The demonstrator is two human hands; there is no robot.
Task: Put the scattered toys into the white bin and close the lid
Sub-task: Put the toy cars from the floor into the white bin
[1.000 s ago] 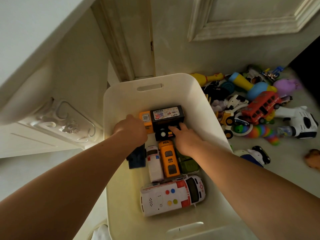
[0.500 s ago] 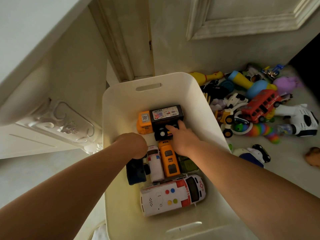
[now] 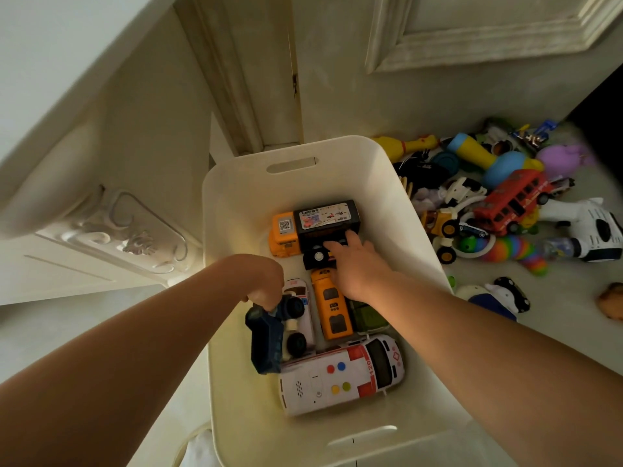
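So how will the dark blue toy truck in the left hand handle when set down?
The dark blue toy truck looks like rigid moulded plastic, so it is probably stiff and fairly light. Its big black wheels suggest it would roll if set upright. Tipped on its side, as the left hand holds it, it likely would not.

Bin (image 3: 236, 203) on floor (image 3: 573, 298), door (image 3: 337, 96) behind, cabinet (image 3: 111, 227) left. In bin, far end: box truck (image 3: 323, 219). Middle, 3 abreast, left to right: pickup (image 3: 266, 338), held in left hand (image 3: 266, 281); van (image 3: 301, 291); bus (image 3: 332, 308). Near end: ambulance (image 3: 340, 375), crosswise. On floor right of bin: 1 toy pile (image 3: 505, 203), just beside its wall.
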